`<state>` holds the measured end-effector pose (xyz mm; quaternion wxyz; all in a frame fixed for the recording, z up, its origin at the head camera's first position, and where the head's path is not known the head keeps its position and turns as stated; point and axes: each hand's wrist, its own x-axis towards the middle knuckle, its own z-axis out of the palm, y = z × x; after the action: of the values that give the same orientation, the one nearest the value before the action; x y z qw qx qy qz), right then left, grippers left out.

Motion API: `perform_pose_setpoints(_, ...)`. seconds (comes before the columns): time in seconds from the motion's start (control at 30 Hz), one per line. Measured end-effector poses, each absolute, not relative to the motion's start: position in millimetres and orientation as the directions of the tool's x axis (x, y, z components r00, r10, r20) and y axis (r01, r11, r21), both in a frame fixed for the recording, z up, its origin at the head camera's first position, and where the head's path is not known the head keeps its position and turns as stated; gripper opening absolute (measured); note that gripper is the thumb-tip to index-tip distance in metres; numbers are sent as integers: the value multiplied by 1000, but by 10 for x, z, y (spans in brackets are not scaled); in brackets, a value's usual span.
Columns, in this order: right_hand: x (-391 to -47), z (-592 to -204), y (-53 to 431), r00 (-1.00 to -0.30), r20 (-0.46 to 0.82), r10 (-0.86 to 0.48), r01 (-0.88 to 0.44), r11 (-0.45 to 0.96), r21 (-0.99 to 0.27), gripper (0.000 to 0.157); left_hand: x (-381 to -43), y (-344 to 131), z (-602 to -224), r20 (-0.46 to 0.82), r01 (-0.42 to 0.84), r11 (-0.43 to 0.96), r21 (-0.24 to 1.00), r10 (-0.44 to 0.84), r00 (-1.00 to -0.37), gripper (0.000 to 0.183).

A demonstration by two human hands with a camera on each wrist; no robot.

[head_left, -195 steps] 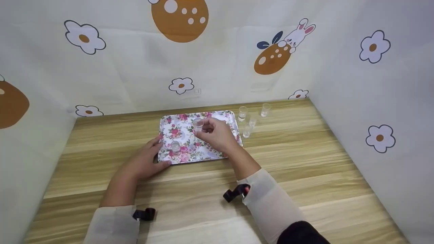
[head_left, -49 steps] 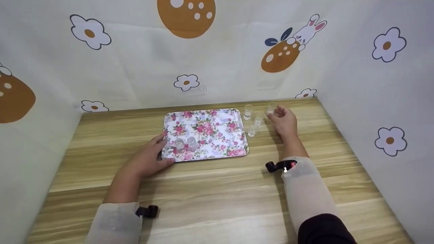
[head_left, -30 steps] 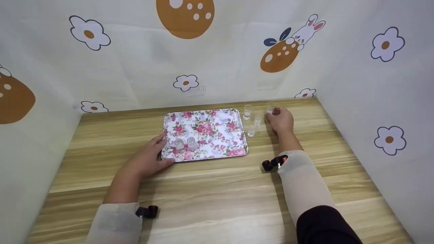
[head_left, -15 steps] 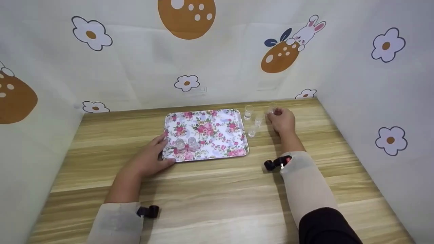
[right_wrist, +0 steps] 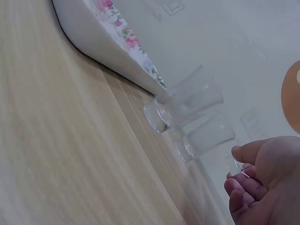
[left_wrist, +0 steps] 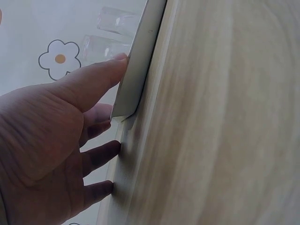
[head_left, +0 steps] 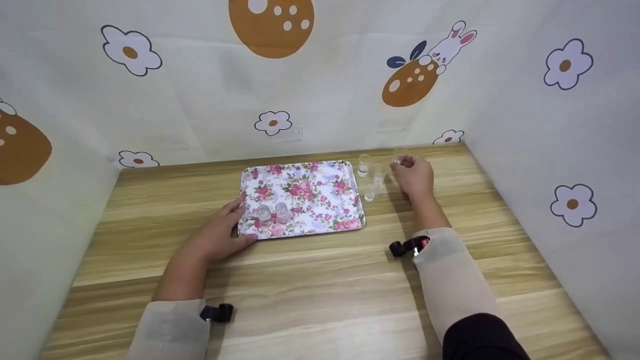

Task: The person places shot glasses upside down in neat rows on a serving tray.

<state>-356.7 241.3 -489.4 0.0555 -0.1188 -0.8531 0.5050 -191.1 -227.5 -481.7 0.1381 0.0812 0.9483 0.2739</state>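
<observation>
Quietly, the left hand (head_left: 217, 235) rests with loosely spread fingers against the near-left corner of a flowered tray (head_left: 327, 197), where two clear glasses (head_left: 263, 214) stand side by side. Right of the tray, the right hand (head_left: 416, 177) pinches a small glass (right_wrist: 232, 166), near three other glasses (head_left: 370, 193) on the wooden surface (head_left: 310, 285).

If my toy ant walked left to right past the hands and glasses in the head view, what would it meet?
Left hand → one glass → another glass, both on the tray → three glasses beside it → right hand.
</observation>
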Motion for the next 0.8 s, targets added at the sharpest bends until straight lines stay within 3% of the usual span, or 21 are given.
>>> perform_pose_setpoints(0.8, -3197, -4450, 1783, -994, 80, 73, -45, 393, -918, 37, -1927, -2291, -4834, -215, 88, 841, 533, 236, -948, 90)
